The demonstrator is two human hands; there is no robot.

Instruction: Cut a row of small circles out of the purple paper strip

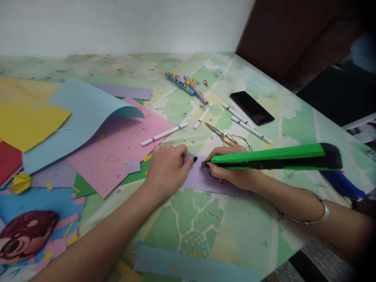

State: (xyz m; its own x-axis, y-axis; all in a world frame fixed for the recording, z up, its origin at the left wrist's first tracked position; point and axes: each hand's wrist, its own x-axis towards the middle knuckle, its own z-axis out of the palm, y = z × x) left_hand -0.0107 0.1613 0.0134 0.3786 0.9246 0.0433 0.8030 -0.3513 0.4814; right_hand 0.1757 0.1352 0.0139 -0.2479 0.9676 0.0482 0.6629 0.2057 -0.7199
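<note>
A strip of purple paper (194, 181) lies on the table under both my hands. My left hand (169, 166) presses on the strip's left end, its fingers curled and the thumb toward the middle. With a pen-like hold, my right hand (227, 168) is closed around the front of a long green and black tool that looks like a box cutter (276, 154). Its front tip is at the paper, partly covered by my fingers; no blade shows. Just beyond my right hand lie gold-handled scissors (226, 139).
White markers (164, 134), a black phone (252, 107) and two decorated paper tubes (188, 88) lie behind. Coloured sheets, including pink paper (114, 156) and curled blue paper (67, 125), spread leftward. A maroon case (29, 235) is front left; a blue strip (188, 264) lies nearest.
</note>
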